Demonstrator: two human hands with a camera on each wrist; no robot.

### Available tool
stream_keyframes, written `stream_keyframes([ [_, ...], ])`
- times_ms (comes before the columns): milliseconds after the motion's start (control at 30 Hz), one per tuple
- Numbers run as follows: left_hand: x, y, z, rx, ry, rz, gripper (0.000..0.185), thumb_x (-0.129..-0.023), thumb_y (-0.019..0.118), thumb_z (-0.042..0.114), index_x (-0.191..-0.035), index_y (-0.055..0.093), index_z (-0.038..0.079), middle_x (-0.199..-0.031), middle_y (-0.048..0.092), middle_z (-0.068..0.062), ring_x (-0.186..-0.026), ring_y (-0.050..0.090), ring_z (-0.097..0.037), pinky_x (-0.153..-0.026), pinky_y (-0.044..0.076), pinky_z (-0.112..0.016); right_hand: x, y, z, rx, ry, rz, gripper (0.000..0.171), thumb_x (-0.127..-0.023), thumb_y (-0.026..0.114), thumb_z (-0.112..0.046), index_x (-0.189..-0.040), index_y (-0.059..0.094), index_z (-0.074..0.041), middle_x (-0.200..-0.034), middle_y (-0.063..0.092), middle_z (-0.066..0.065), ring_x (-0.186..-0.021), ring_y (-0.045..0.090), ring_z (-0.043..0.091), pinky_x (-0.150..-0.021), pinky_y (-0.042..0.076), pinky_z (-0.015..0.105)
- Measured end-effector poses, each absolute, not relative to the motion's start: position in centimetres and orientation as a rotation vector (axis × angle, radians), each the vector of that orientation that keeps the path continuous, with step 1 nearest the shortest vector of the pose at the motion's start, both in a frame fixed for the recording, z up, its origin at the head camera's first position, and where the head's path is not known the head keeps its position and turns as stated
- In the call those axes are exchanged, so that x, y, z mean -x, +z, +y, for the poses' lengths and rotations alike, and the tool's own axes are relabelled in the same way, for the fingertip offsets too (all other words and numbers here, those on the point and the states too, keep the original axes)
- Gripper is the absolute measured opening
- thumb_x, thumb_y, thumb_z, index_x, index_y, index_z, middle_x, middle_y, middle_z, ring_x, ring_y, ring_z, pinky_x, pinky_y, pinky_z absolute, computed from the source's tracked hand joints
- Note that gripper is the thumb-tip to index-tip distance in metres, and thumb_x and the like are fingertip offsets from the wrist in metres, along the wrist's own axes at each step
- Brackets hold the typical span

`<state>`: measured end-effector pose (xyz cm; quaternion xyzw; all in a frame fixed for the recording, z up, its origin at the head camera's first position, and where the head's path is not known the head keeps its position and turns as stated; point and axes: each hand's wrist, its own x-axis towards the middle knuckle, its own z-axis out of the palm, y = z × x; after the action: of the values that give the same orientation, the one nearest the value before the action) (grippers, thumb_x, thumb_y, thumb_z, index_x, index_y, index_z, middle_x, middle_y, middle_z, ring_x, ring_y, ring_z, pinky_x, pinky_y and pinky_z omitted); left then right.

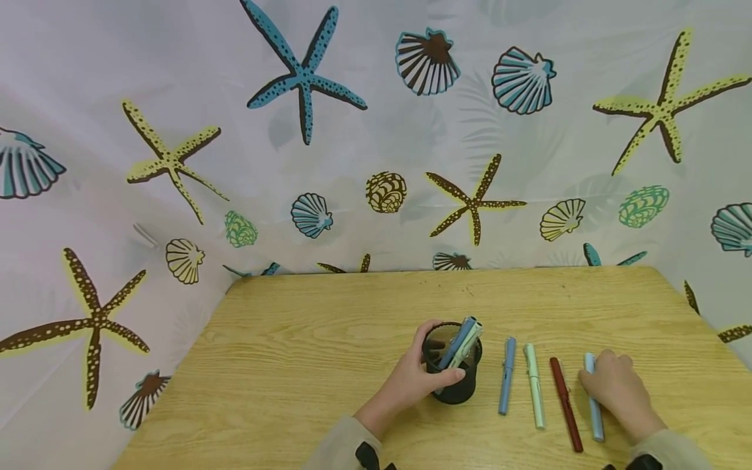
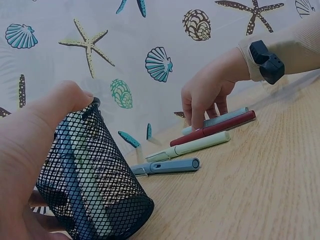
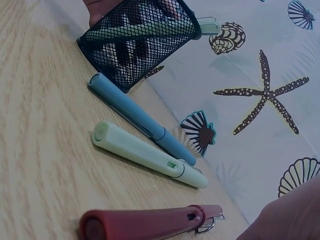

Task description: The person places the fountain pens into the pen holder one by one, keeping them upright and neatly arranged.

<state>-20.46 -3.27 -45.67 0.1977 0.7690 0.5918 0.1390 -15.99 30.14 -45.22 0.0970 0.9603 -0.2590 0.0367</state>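
Observation:
A black mesh pen cup point(image 1: 454, 365) point(image 2: 95, 185) point(image 3: 137, 37) stands on the wooden table point(image 1: 294, 365) with two pens in it, one blue and one pale green. My left hand point(image 1: 420, 378) grips the cup around its side. To its right lie a blue pen point(image 1: 506, 375) point(image 2: 167, 166) point(image 3: 137, 117), a pale green pen point(image 1: 534, 385) point(image 2: 192, 146) point(image 3: 147, 155), a dark red pen point(image 1: 566, 403) point(image 2: 215, 128) point(image 3: 147, 223) and a light blue pen point(image 1: 595, 408). My right hand point(image 1: 613, 388) point(image 2: 205, 95) rests on the light blue pen, fingers curled over it.
A cloth with starfish and shell prints point(image 1: 376, 130) hangs behind and around the table. The table's right edge point(image 1: 699, 313) runs close to my right hand.

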Motion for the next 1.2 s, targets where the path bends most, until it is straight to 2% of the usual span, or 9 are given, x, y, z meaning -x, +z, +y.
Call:
stream_keyframes([
  [167,20.52,-45.62,-3.22,-0.568,1.704,2.225,0.076,-0.08,0.072,0.037,-0.137,0.023,0.049,-0.13,0.042,-0.014,-0.108,0.052,-0.023,-0.076,0.049,-0.04,15.95,-45.2,30.26,-0.285,-0.818,2.957,0.019,-0.083,0.05,-0.012,-0.075,0.044,0.004,-0.078,0.038,0.022,-0.066,0.04,0.029,-0.05,0.038,0.033],
  [367,20.49,-45.63,-3.29,-0.557,1.699,2.23,0.076,-0.08,0.072,0.037,-0.137,0.023,0.049,-0.131,0.041,-0.014,-0.106,0.053,-0.023,-0.075,0.049,-0.04,15.9,-45.06,30.25,-0.317,-0.834,2.93,0.019,-0.083,0.049,-0.013,-0.079,0.043,0.004,-0.079,0.038,0.022,-0.065,0.041,0.028,-0.05,0.038,0.033],
  [533,20.46,-45.68,-3.3,-0.556,1.709,2.218,0.075,-0.08,0.072,0.037,-0.136,0.023,0.049,-0.131,0.041,-0.015,-0.105,0.053,-0.023,-0.074,0.049,-0.039,15.84,-44.92,30.31,-0.316,-0.885,2.913,0.023,-0.083,0.049,-0.013,-0.085,0.043,0.009,-0.074,0.043,0.018,-0.059,0.044,0.025,-0.049,0.039,0.033],
  [667,20.48,-45.72,-3.28,-0.562,1.72,2.206,0.075,-0.081,0.072,0.035,-0.136,0.024,0.048,-0.13,0.042,-0.016,-0.105,0.053,-0.023,-0.074,0.049,-0.039,15.73,-44.87,30.35,-0.307,-0.923,2.906,0.032,-0.084,0.05,-0.012,-0.097,0.043,0.017,-0.069,0.048,0.014,-0.055,0.046,0.021,-0.048,0.04,0.032],
  [833,20.45,-45.63,-3.26,-0.577,1.721,2.214,0.075,-0.081,0.072,0.035,-0.136,0.024,0.048,-0.13,0.042,-0.015,-0.106,0.052,-0.023,-0.075,0.049,-0.04,15.74,-44.75,30.42,-0.298,-0.929,2.909,0.044,-0.087,0.048,-0.012,-0.112,0.038,0.022,-0.072,0.05,0.015,-0.056,0.047,0.021,-0.049,0.04,0.033],
  [1000,20.43,-45.57,-3.25,-0.582,1.716,2.226,0.075,-0.079,0.073,0.039,-0.136,0.025,0.047,-0.129,0.043,-0.014,-0.106,0.051,-0.023,-0.077,0.048,-0.04,15.84,-44.54,30.49,-0.294,-0.933,2.926,0.048,-0.089,0.047,-0.014,-0.119,0.034,0.022,-0.078,0.053,0.019,-0.059,0.048,0.022,-0.05,0.041,0.034],
  [1200,20.5,-45.6,-3.3,-0.564,1.707,2.231,0.077,-0.078,0.073,0.042,-0.137,0.024,0.047,-0.128,0.044,-0.014,-0.106,0.052,-0.022,-0.077,0.048,-0.041,15.74,-44.28,30.33,-0.296,-0.961,2.939,0.049,-0.09,0.048,-0.014,-0.121,0.033,0.021,-0.077,0.054,0.017,-0.059,0.049,0.022,-0.05,0.042,0.034],
])
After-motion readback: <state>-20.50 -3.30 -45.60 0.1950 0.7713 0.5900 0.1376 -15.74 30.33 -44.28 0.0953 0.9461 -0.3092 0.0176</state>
